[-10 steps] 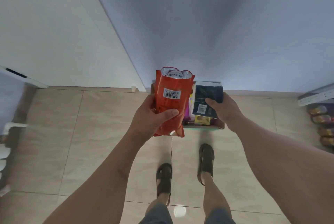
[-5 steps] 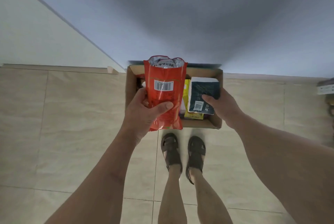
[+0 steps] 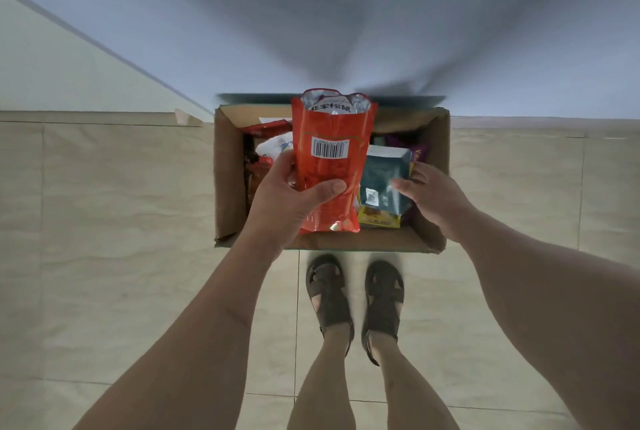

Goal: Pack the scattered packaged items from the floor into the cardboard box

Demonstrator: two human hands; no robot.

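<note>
Over the open cardboard box (image 3: 228, 183) on the floor, left hand (image 3: 287, 201) grips a red packet (image 3: 332, 166), right hand (image 3: 433, 197) pinches a dark teal packet (image 3: 382, 183) just beside it.

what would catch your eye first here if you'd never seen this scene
The bright red snack bag, gripped upright in the left hand over the open cardboard box. Beside it, the right hand holds a dark teal packet above the packets already inside.
</note>
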